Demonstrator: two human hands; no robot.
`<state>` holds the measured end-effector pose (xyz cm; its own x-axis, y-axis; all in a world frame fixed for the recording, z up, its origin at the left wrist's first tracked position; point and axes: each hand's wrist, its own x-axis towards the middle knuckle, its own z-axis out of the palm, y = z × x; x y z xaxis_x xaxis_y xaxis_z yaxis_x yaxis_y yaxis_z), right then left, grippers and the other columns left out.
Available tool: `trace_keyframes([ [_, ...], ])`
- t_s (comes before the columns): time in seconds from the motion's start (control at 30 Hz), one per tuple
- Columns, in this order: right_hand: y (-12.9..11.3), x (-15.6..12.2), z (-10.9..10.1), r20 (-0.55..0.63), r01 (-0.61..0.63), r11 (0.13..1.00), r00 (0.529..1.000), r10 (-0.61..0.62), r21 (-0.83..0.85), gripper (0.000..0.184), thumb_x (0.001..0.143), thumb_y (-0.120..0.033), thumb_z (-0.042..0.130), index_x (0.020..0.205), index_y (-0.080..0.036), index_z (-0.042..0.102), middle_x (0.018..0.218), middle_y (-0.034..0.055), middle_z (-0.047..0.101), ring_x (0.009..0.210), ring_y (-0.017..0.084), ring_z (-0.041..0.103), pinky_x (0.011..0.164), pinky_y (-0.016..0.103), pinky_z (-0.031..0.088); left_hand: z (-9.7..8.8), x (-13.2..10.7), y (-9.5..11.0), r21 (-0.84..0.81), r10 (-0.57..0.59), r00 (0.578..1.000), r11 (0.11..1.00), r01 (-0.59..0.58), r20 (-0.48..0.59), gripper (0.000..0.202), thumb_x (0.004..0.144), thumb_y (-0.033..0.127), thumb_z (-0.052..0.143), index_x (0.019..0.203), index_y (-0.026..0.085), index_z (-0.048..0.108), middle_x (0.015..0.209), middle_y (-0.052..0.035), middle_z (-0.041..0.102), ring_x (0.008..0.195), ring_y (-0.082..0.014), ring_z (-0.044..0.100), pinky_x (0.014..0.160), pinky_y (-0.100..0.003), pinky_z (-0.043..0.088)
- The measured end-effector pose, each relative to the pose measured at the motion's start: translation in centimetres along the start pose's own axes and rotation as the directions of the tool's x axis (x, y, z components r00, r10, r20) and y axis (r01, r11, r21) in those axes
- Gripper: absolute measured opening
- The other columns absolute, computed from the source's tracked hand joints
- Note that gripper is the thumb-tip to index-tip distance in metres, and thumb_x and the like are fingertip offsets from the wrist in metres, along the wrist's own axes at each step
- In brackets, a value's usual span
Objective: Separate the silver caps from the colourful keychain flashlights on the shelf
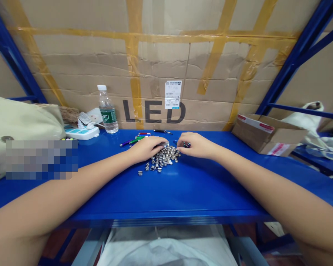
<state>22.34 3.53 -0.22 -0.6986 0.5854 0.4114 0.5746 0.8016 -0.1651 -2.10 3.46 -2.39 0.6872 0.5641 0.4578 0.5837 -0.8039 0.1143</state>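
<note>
Pale clothing [161, 251] lies closest to us, on the near side of the pile [165, 157] and lower than the blue table [183, 192]. Our bare arms reach forward from either side, and between our hands sits that pile of small, shiny metal pieces, heaped directly on the table. A few pieces stray to its near side, with one loose piece [140, 173] apart from the others to the near left.

Our left hand [150, 148] is low at the pile's left edge, fingers bent over it. Our right hand [196, 145] is at the pile's right edge, fingers curled down, with small dark, shiny bits [185, 145] at the fingertips. The two hands are apart from each other; we cannot tell whether either is gripping anything.

Beyond the pile and to its left, we see coloured rods [134, 140] in red, green and blue, lying close together. A black rod [159, 131] lies straight beyond the pile. Farther left of it stand a bottle [108, 116] with a green label and, beside that, a white power strip [83, 132]; a cream bag [24, 122] is farthest left. Well to the right of the pile is an opened box [266, 135]. Behind the pile rises taped cardboard [155, 62] printed "LED", bearing a white label [173, 94].
</note>
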Motion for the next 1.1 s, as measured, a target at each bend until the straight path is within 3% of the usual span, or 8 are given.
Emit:
trace_keyframes([
  [0.1,0.8,-0.2,0.0,0.145,-0.007,0.999,0.989,0.0,0.048,0.011,0.078,-0.028,0.065,0.084,-0.021,0.071,0.081,0.0027,0.065,0.073,0.016,0.058,0.066,0.028,0.045,0.0,0.0,0.0,0.006,-0.004,1.0,1.0,0.004,0.009,0.026,0.091,0.016,0.048,0.115,0.018,0.06,0.114,-0.0068,0.068,0.103,-0.0207,0.062,0.092,-0.038,0.048],
  [0.2,1.1,-0.1,0.4,0.211,0.01,0.997,0.977,-0.027,0.079,0.014,0.078,-0.027,0.066,0.089,-0.021,0.073,0.081,0.0029,0.066,0.073,0.015,0.059,0.066,0.028,0.046,-0.1,0.0,0.1,0.016,-0.006,1.0,1.0,0.006,0.011,0.026,0.091,0.016,0.049,0.114,0.018,0.061,0.113,-0.0065,0.068,0.103,-0.0207,0.062,0.092,-0.037,0.048],
  [0.47,0.9,0.0,1.2,0.208,0.054,0.997,0.976,-0.063,0.047,0.014,0.081,-0.017,0.059,0.087,-0.02,0.072,0.082,0.0031,0.068,0.075,0.015,0.06,0.07,0.028,0.045,-0.1,0.0,0.2,0.012,-0.008,1.0,1.0,0.007,0.027,0.027,0.091,0.015,0.049,0.115,0.017,0.061,0.115,-0.007,0.067,0.105,-0.0209,0.062,0.094,-0.037,0.047],
  [0.63,0.7,0.1,1.6,0.153,0.18,0.976,0.975,-0.161,-0.121,0.017,0.082,-0.015,0.055,0.079,-0.019,0.071,0.076,0.0034,0.065,0.073,0.016,0.057,0.071,0.03,0.042,-0.2,0.1,0.3,0.012,-0.015,0.999,1.0,0.014,0.034,0.027,0.09,0.015,0.049,0.115,0.017,0.061,0.115,-0.007,0.068,0.104,-0.0212,0.062,0.093,-0.038,0.048],
  [0.77,-0.1,0.3,1.3,0.01,0.116,0.983,0.993,-0.116,-0.14,0.012,0.079,-0.018,0.057,0.079,-0.019,0.069,0.078,0.0035,0.064,0.072,0.015,0.056,0.068,0.029,0.04,-0.2,0.0,0.3,0.007,-0.015,0.999,1.0,0.014,0.037,0.027,0.09,0.015,0.05,0.115,0.017,0.061,0.114,-0.0068,0.068,0.105,-0.0216,0.062,0.092,-0.038,0.048],
  [0.9,-1.3,0.4,1.0,-0.179,0.057,0.995,0.981,-0.07,-0.077,0.012,0.08,-0.02,0.055,0.082,-0.018,0.066,0.08,0.0041,0.065,0.077,0.017,0.058,0.072,0.03,0.04,-0.2,-0.1,0.3,-0.019,-0.004,0.999,1.0,0.005,0.038,0.027,0.09,0.015,0.05,0.115,0.018,0.06,0.112,-0.0059,0.069,0.102,-0.0208,0.064,0.089,-0.036,0.049],
  [1.1,-2.3,0.4,1.7,-0.249,-0.016,0.989,0.968,-0.02,-0.144,0.009,0.081,-0.021,0.056,0.083,-0.019,0.064,0.086,0.0049,0.066,0.083,0.019,0.058,0.075,0.032,0.038,-0.4,-0.1,0.4,-0.02,0.011,0.999,1.0,-0.01,0.048,0.024,0.09,0.018,0.049,0.111,0.019,0.06,0.105,-0.005,0.069,0.095,-0.02,0.065,0.082,-0.033,0.049],
])
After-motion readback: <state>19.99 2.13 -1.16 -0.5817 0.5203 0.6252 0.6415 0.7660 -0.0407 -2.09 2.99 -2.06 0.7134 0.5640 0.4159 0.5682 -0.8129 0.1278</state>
